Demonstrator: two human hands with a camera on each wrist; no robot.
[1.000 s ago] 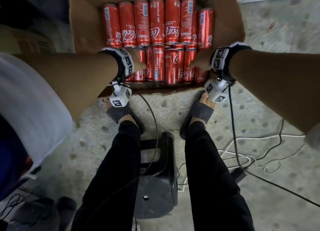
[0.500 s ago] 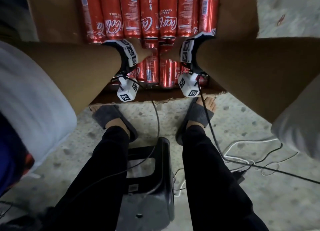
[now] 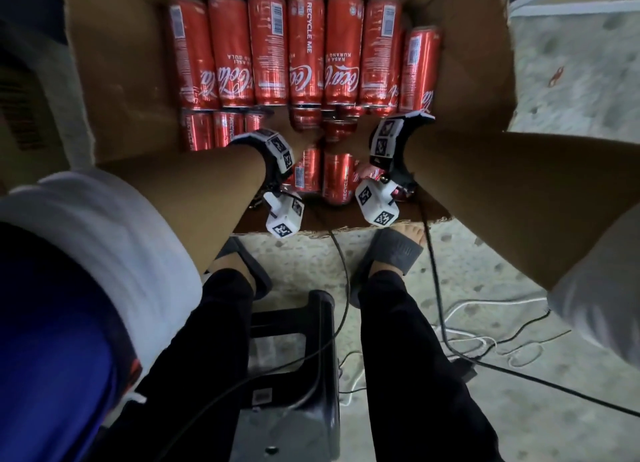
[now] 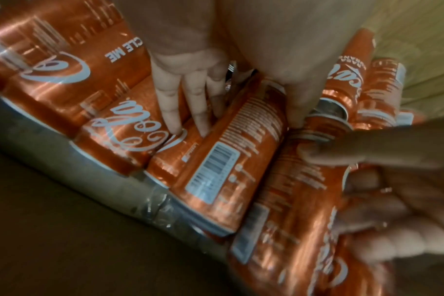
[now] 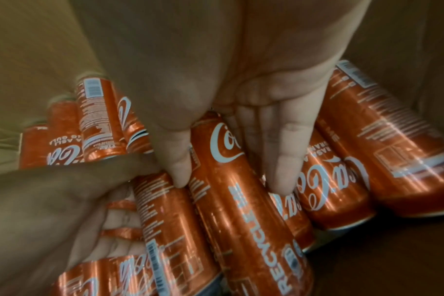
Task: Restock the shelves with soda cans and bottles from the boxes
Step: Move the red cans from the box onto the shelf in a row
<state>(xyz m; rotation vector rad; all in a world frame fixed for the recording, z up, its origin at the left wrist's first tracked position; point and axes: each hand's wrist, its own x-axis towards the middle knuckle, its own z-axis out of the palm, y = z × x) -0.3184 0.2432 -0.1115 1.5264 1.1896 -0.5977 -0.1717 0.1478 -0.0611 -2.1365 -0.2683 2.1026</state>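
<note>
Open cardboard box (image 3: pixel 114 80) on the floor, red soda cans (image 3: pixel 270 53) lying inside in rows. Left hand (image 4: pixel 190 66) grips a barcode can (image 4: pixel 231 160) in the near row; right hand (image 5: pixel 241 96) grips a neighbouring "RECYCLE ME" can (image 5: pixel 241 200).

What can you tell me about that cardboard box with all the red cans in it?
The cardboard box is plain brown and open at the top, its flaps spread outward. It sits on a speckled floor just in front of the person's sandalled feet. Slim red cans lie inside on their sides, in at least two rows. Both the left hand and the right hand reach into it among the nearer cans.
</note>
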